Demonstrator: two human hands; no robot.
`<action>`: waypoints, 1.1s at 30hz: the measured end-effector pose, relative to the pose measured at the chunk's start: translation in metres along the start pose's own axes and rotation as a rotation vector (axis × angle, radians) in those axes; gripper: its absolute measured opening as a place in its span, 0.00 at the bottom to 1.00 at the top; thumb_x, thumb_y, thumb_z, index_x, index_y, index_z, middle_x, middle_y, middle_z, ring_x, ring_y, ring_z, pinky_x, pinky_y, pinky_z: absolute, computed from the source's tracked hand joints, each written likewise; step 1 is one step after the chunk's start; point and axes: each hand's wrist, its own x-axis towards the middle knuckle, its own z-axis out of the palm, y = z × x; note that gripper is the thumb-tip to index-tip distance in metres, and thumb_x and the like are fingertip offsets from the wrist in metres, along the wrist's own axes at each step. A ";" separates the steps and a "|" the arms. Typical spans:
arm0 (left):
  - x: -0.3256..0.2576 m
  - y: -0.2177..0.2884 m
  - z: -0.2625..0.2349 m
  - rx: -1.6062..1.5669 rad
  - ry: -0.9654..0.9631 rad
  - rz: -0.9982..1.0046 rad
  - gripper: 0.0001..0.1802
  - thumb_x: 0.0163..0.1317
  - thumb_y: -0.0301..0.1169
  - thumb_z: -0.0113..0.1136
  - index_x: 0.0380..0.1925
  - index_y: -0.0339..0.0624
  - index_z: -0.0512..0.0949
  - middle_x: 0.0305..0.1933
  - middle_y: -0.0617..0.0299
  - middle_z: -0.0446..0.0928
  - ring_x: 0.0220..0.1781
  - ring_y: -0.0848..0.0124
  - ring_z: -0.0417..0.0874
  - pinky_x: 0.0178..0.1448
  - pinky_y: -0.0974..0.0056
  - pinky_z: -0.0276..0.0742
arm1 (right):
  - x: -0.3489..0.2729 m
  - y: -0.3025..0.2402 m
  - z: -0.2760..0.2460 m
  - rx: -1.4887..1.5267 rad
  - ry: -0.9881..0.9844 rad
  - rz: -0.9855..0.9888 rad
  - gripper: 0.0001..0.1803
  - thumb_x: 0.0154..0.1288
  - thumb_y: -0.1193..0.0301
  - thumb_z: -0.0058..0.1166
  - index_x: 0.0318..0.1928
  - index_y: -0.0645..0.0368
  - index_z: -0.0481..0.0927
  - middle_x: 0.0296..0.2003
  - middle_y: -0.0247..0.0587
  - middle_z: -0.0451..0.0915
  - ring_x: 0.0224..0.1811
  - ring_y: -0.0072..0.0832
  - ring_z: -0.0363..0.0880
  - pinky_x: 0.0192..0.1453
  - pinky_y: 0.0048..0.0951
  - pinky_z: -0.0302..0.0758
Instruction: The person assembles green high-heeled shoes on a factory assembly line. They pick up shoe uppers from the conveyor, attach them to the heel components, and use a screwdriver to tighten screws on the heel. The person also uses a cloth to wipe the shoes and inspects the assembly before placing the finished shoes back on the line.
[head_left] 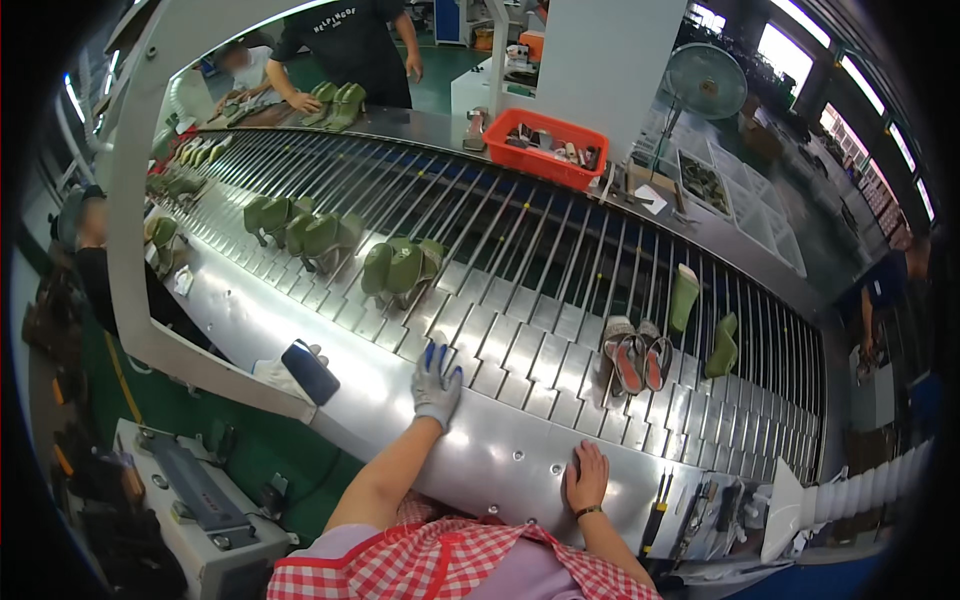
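Note:
My left hand (437, 387), in a grey glove with blue on the fingers, rests with fingers extended at the edge of the slatted metal conveyor (520, 345). It holds nothing. Bare and flat, my right hand (588, 478) lies on the smooth metal ledge (480, 455), also holding nothing. Beyond my left hand stands a cluster of olive-green heeled shoes (392, 270), with more green shoes (322, 236) farther left. To the right on the slats is a pair of strappy sandals (640, 362) with pink insoles. Near them are a tall green piece (684, 298) and a green shoe (722, 347).
A dark phone (312, 373) with white-gloved fingers around it is at the left ledge. Cutters (655, 515) and other tools lie right of my right hand, beside a white ribbed hose (860, 500). A red basket (546, 150) stands across the conveyor, where co-workers handle shoes.

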 end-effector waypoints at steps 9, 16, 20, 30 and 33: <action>0.214 -0.070 -0.144 0.410 0.083 -0.083 0.46 0.45 0.54 0.72 0.66 0.58 0.68 0.76 0.49 0.49 0.75 0.42 0.48 0.75 0.47 0.55 | 0.008 -0.128 0.090 0.146 0.028 0.067 0.22 0.60 0.68 0.53 0.55 0.56 0.74 0.63 0.42 0.70 0.69 0.43 0.63 0.73 0.51 0.54; 0.290 -0.099 -0.118 0.237 0.040 -0.244 0.38 0.39 0.51 0.78 0.53 0.50 0.81 0.69 0.45 0.57 0.67 0.49 0.66 0.69 0.54 0.67 | 0.020 -0.128 0.084 0.175 -0.025 0.109 0.21 0.59 0.67 0.55 0.54 0.55 0.76 0.63 0.39 0.71 0.68 0.39 0.64 0.72 0.48 0.56; 0.321 -0.148 -0.095 0.447 0.013 -0.206 0.50 0.36 0.63 0.74 0.54 0.37 0.79 0.68 0.42 0.61 0.65 0.48 0.68 0.71 0.54 0.63 | 0.018 -0.116 0.072 0.167 -0.037 0.137 0.20 0.60 0.66 0.55 0.54 0.53 0.76 0.62 0.37 0.71 0.68 0.34 0.64 0.72 0.45 0.58; 0.325 -0.140 -0.083 -0.215 -0.147 -0.095 0.37 0.52 0.30 0.73 0.60 0.29 0.66 0.58 0.48 0.75 0.53 0.62 0.80 0.56 0.60 0.80 | 0.011 -0.127 0.088 0.255 0.056 0.169 0.17 0.60 0.67 0.54 0.51 0.53 0.78 0.62 0.34 0.72 0.67 0.30 0.67 0.71 0.44 0.60; 0.283 -0.114 -0.080 -0.255 -0.228 -0.144 0.31 0.54 0.30 0.72 0.55 0.27 0.72 0.52 0.50 0.79 0.48 0.62 0.82 0.54 0.62 0.81 | 0.010 -0.124 0.090 0.276 0.060 0.166 0.17 0.60 0.68 0.54 0.51 0.53 0.78 0.62 0.35 0.72 0.67 0.31 0.66 0.72 0.45 0.59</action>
